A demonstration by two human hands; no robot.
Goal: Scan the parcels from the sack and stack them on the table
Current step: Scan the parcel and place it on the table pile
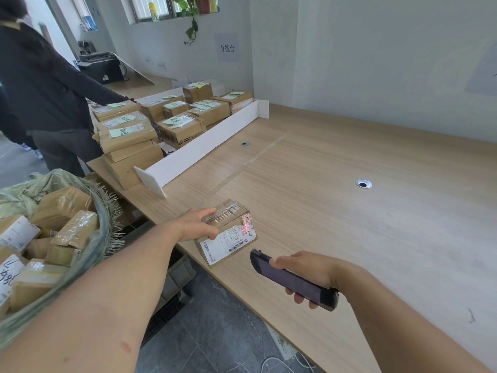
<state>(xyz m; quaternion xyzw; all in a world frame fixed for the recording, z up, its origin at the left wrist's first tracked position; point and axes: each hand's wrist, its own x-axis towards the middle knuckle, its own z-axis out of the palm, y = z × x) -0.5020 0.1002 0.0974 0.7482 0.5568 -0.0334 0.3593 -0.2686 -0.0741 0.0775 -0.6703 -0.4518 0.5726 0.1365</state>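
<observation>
Frame centre: my left grip (pixel 199 227) clasps a parcel (pixel 228 234) on the counter (pixel 349 211), my right grip (pixel 304 270) holding the scanner (pixel 293 282); the sack (pixel 88 254), lower left, looks mostly full.

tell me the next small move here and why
Probably tilt the scanner in the right hand so its red light drops onto the barcode: it sits higher on the label, while the left hand grips the parcel at the table edge.
</observation>
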